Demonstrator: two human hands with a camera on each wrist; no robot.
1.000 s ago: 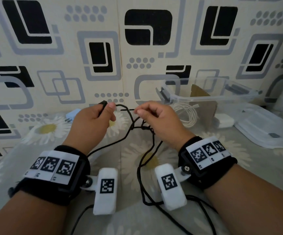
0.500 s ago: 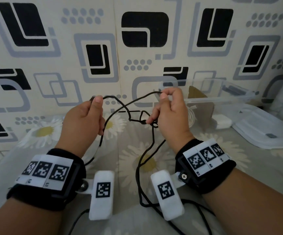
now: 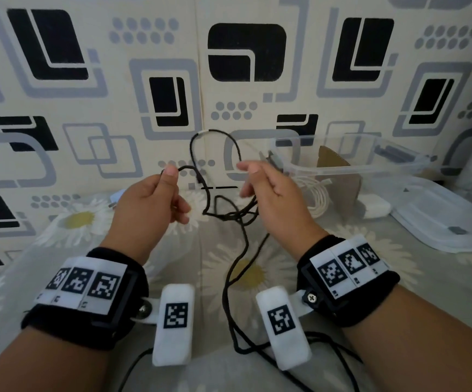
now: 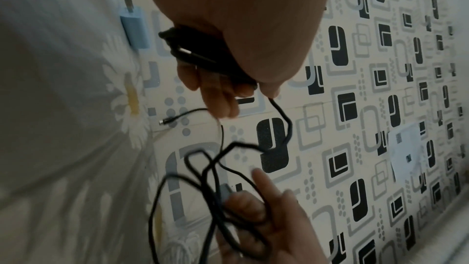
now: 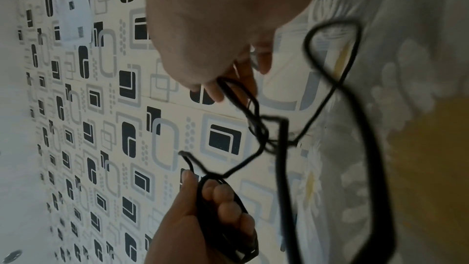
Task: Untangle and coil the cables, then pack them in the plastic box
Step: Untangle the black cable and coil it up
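A thin black cable (image 3: 229, 274) runs from the bed up to both hands and knots into a tangle (image 3: 229, 214) between them. My left hand (image 3: 172, 188) grips several coiled turns of it, thumb on top; the coil (image 4: 198, 53) shows in the left wrist view and again as the coil (image 5: 223, 218) in the right wrist view. My right hand (image 3: 250, 179) pinches strands of the cable (image 5: 229, 87) beside the tangle. One loop (image 3: 215, 134) arcs above both hands. The clear plastic box (image 3: 350, 171) stands open behind my right hand, holding a coiled white cable (image 3: 318, 198).
The box lid (image 3: 441, 222) lies on the bed at the right, with a white charger (image 3: 376, 206) beside the box. A blue adapter (image 4: 134, 27) lies near the wall behind my left hand. A patterned wall (image 3: 246, 52) closes off the back. A flowered sheet (image 3: 82, 219) covers the bed.
My right hand has come down and moved left, closer to the left hand. A loop of the black cable now stands up above both hands.
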